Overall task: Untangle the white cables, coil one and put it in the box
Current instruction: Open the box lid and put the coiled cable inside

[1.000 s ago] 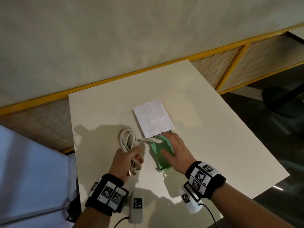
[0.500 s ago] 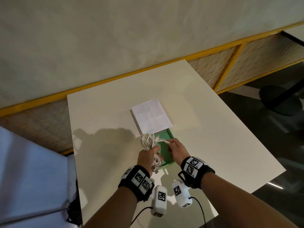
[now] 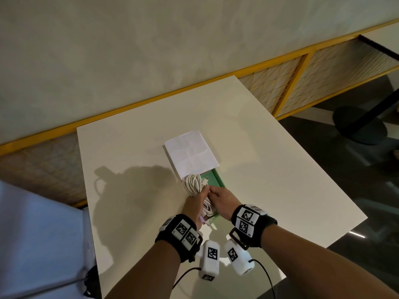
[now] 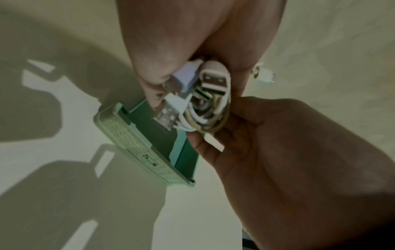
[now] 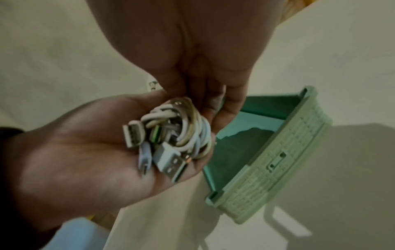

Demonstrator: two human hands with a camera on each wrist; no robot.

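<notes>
Head view: left hand (image 3: 194,203) wrapped around a bundle of coiled white cables (image 3: 192,183), held over the near part of the green box (image 3: 218,179) on the white table (image 3: 280,180); right hand (image 3: 222,201) right against it, fingertips pinched on the cables beside the left thumb; white sheet of paper (image 3: 191,155) lying across the box's far end. Left wrist view: left-hand fingers curled tight on the cables (image 4: 205,108), USB plugs (image 4: 166,115) poking out, right hand (image 4: 278,152) touching the loops from below, box (image 4: 138,143) underneath. Right wrist view: right-hand fingers closed together on the coil (image 5: 186,128), left hand (image 5: 85,160) cupping it, box (image 5: 278,160) just below and beside.
</notes>
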